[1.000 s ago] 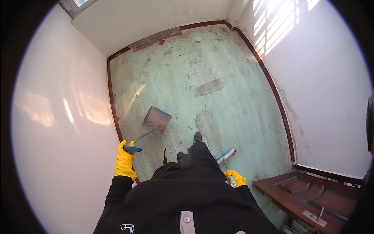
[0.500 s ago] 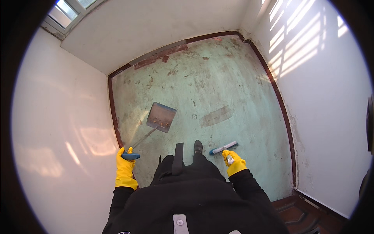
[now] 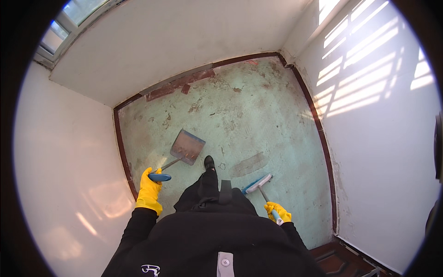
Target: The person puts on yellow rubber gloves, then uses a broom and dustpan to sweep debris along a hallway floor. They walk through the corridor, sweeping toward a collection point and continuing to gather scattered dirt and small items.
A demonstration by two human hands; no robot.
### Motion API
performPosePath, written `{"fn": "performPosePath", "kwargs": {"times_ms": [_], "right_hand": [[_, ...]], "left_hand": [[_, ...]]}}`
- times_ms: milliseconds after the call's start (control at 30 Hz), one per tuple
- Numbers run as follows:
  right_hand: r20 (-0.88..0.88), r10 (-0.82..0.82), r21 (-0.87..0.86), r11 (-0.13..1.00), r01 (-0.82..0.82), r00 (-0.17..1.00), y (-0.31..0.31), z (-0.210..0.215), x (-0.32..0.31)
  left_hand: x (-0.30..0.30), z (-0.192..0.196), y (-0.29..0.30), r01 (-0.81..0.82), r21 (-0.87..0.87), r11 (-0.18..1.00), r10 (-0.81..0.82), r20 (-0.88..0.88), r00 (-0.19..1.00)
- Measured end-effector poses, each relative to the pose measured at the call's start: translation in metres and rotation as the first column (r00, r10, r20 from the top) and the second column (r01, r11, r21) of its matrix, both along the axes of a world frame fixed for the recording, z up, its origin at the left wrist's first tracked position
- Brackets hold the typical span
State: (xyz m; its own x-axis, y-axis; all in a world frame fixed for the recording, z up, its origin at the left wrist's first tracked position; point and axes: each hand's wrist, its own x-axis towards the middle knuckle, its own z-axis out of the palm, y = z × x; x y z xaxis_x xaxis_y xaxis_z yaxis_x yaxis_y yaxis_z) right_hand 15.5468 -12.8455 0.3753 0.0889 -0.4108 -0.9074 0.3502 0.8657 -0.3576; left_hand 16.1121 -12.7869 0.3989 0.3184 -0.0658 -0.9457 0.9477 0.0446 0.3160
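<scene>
Left hand (image 3: 148, 191), yellow-gloved, fingers curled tight around the blue grip of the dustpan (image 3: 187, 147); its metal shaft runs up and to the right from the fist, and the flat pan sits on or just above the floor (image 3: 258, 120), mouth pointing away toward the far wall. Right hand (image 3: 278, 213), gloved too, fingers wrapped around the handle of a blue-and-white brush (image 3: 257, 183), head down by the floor, long axis slanting up-left from the fist. Pan and brush lie apart, with the person's black shoe (image 3: 209, 162) and dark trouser leg between them. The left hand's tool is the farther forward. Pale green floor, stained and gritty; red-brown skirting (image 3: 121, 147) rims it, white walls close in, window (image 3: 69, 23) top left.
</scene>
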Motion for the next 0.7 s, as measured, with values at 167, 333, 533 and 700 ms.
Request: {"fn": "performPosePath", "kwargs": {"times_ms": [167,333,533,700], "right_hand": [[-0.146,0.037,0.034,0.999,-0.032,0.989,-0.040,-0.015,0.045],[0.199,0.170,0.085,0.978,-0.190,0.965,-0.130,-0.035,0.095],[-0.122,0.312,0.146,0.945,-0.294,0.942,-0.265,-0.042,0.152],[-0.124,0.305,-0.134,0.938,-0.320,0.944,-0.418,-0.011,0.205]], "left_hand": [[0.043,-0.019,-0.104,0.110,-0.020,0.994,-0.110,-0.031,0.993],[0.057,-0.030,-0.161,0.254,-0.048,0.966,-0.257,-0.085,0.963],[0.036,-0.048,-0.222,0.150,-0.025,0.988,-0.151,-0.023,0.988],[0.028,-0.054,-0.281,0.102,0.021,0.995,-0.101,-0.038,0.994]]}}
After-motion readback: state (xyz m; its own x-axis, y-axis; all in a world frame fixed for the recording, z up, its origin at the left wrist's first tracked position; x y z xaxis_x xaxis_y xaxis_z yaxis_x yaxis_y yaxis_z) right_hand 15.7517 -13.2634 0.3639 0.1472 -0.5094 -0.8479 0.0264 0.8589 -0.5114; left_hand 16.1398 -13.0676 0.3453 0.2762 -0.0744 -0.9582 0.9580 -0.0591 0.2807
